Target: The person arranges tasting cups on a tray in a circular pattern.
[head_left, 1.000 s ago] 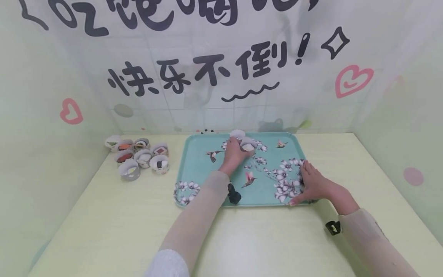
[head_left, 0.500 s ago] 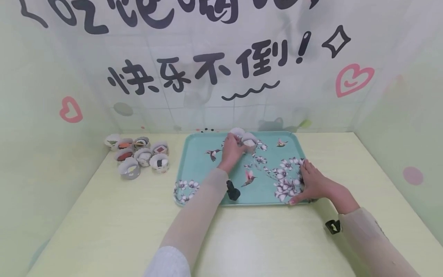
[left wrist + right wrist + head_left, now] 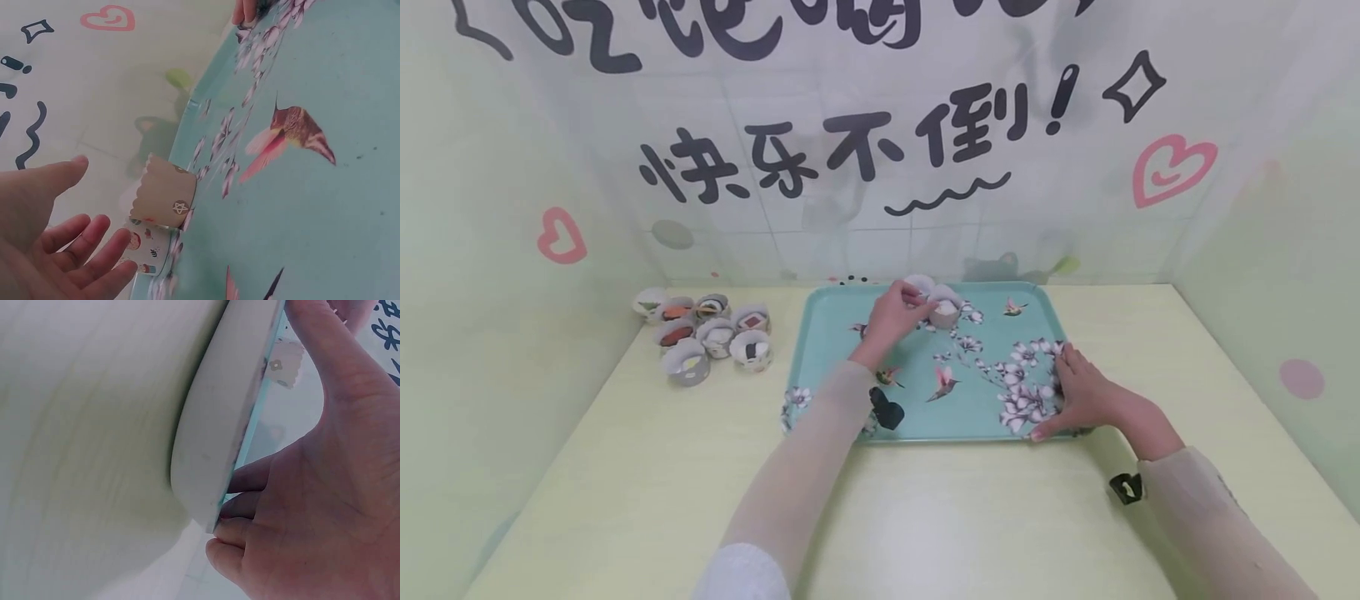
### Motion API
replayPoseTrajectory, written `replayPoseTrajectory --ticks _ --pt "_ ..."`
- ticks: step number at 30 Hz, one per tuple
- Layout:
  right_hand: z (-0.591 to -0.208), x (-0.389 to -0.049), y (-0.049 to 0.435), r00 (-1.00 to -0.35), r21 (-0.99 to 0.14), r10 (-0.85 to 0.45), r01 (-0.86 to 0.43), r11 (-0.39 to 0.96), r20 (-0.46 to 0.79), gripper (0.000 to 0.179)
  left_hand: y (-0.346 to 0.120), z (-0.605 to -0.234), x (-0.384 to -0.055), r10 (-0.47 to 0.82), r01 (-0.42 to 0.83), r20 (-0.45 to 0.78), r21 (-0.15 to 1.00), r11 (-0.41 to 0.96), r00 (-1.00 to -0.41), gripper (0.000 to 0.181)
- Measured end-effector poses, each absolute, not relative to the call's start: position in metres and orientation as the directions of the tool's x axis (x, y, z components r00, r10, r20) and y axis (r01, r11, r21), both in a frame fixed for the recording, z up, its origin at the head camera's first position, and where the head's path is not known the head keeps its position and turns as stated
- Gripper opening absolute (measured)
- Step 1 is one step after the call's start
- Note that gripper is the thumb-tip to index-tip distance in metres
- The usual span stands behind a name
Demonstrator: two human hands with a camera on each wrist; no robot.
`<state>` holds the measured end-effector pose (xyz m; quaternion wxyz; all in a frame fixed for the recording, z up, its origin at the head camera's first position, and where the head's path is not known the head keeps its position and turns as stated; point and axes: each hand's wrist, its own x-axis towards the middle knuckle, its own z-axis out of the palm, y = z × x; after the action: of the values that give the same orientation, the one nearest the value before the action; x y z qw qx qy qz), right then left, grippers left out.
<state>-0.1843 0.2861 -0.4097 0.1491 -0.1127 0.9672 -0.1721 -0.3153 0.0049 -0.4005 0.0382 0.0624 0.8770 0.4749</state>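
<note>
Two small paper baking cups with scalloped rims stand at the tray's back middle: a front one (image 3: 945, 310) and a partly hidden rear one (image 3: 921, 286). Just left of them hovers my left hand (image 3: 895, 321). In the left wrist view its fingers are loosely spread beside the shaded cup (image 3: 164, 192) and the printed white cup (image 3: 150, 249), holding neither. My right hand (image 3: 1086, 392) holds the near right corner of the turquoise flowered tray (image 3: 842, 350), thumb at the front edge and fingers over the right rim. The right wrist view shows those fingers (image 3: 240, 503) bent against the rim.
Several more paper cups (image 3: 687, 362) with small food-like pieces or pictures inside cluster on the pale table (image 3: 910, 517), left of the tray. Behind the tray rises a wall (image 3: 838, 242) with black lettering; side walls bound the table left and right.
My left hand has drawn slightly left, its fingers coming away from the front cup, which stays on the tray. The right hand keeps its place at the corner.
</note>
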Motion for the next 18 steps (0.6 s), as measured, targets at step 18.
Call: replayPoseTrajectory --ticks 18 --pt "-0.414 -0.186 0.290 -0.928 -0.375 -0.279 -0.174 0.910 -0.246 0.141 -0.030 -0.379 -0.305 0.229 0.125 -0.008 0.820 0.558 -0.973 0.056"
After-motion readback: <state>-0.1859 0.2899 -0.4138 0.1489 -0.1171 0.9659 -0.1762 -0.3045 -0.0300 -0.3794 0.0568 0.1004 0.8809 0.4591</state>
